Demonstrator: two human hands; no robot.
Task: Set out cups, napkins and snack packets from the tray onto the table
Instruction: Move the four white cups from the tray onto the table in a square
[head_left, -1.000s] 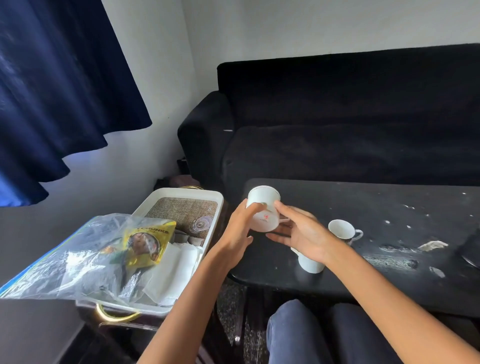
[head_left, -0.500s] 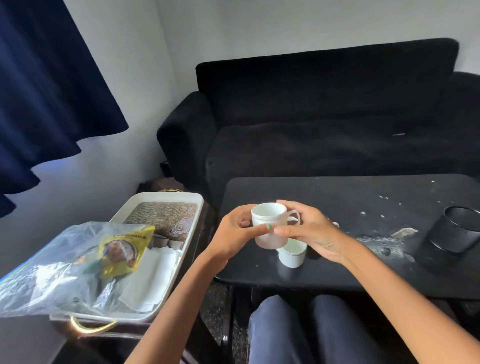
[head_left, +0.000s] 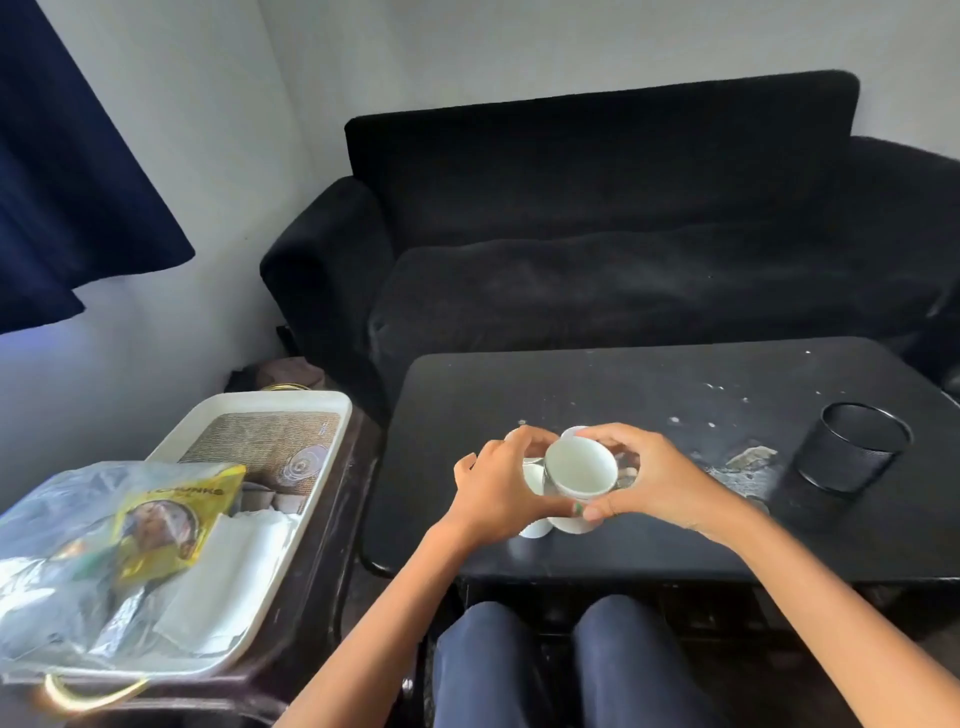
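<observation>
A white cup (head_left: 579, 467) is tilted with its mouth toward me, just above the black table (head_left: 597, 384). My left hand (head_left: 496, 488) and my right hand (head_left: 657, 480) both grip it from either side. Another white cup (head_left: 535, 527) stands on the table beneath it, mostly hidden by my left hand. At the left, the white tray (head_left: 332, 441) holds white napkins (head_left: 228, 561) and a clear bag (head_left: 67, 545) with a yellow snack packet (head_left: 166, 525) inside.
A black mesh cylinder (head_left: 852, 447) stands on the table's right side, near pale scuffs and crumbs. A black sofa (head_left: 623, 249) runs behind the table. My knees are under the table's near edge. A blue curtain hangs at upper left.
The cup in both hands has been tipped from upright so that its mouth faces me, and it sits lower over the standing cup. The camera has swung right and down.
</observation>
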